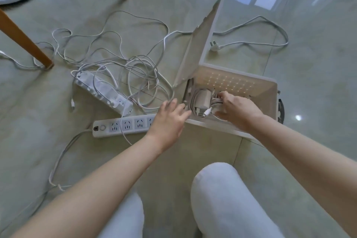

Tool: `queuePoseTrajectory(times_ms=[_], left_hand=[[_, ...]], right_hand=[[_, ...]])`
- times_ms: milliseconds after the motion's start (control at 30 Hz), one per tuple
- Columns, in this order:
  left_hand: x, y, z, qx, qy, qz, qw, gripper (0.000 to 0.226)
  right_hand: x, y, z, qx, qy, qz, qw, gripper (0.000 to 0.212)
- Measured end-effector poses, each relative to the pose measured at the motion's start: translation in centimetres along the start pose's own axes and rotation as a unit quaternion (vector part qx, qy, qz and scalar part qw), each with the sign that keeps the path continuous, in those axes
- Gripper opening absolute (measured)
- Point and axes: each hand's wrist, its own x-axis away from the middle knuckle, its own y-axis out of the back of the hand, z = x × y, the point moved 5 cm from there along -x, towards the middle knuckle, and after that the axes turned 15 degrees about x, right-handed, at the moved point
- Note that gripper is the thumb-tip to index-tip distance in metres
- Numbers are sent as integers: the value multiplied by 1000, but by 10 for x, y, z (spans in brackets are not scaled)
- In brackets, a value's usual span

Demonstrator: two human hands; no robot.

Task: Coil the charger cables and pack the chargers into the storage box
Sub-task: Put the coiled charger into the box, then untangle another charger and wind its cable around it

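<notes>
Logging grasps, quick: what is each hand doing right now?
Left hand: open, at the storage box near corner.
Right hand: grip curled on the coiled cable inside the box.

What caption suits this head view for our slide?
Right hand holds a coiled cable beside a charger in the storage box; left hand open.

Single head-worn wide-angle view, facing forward and steeply down over knees [218, 189] onto floor [318, 63]. Close range: left hand [170, 120], right hand [237, 110], storage box [241, 81] mid-frame, at arm's reach.
</notes>
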Motion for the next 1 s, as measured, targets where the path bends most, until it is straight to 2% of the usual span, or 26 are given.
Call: queuePoseTrajectory(times_ms=[33, 100, 200, 300, 367, 467, 533, 633, 767, 867, 1000], left_hand=[[-4, -9, -1, -4, -12, 1, 1000, 47], [-11, -22, 4, 17, -37, -62, 997, 29], [-15, -31, 17, 140, -63, -157, 975, 8], [-15, -33, 24, 190, -71, -178, 963, 24], [-14, -34, 25, 210, -77, -177, 958, 25], [-12, -37, 25, 229, -75, -198, 950, 24], [-12, -39, 25, 242, -71, -210, 945, 23], [-10, -43, 25, 266, -60, -225, 936, 22], [-8, -47, 24, 282, -46, -242, 927, 25], [-8, -47, 25, 270, -54, -236, 932, 24], [-6, -40, 23, 251, -69, -216, 941, 21]], right_hand=[[-5, -11, 2, -1, 14, 8, 1000, 42], [-14, -30, 10, -2, 49, 19, 999, 48], [-24, -50, 18, -60, 53, 1, 997, 57], [-30, -63, 26, -120, 59, -9, 991, 58], [-35, -67, 28, -125, 72, 4, 989, 56], [-42, -67, 32, -27, 95, -28, 995, 48], [-44, -66, 34, -1, 61, -43, 997, 39], [-46, -66, 36, -48, 18, -36, 998, 34], [-40, -66, 33, -102, 37, -33, 994, 37], [-29, -63, 41, -128, 41, -102, 986, 36], [-17, -53, 64, -143, 95, -199, 965, 33]])
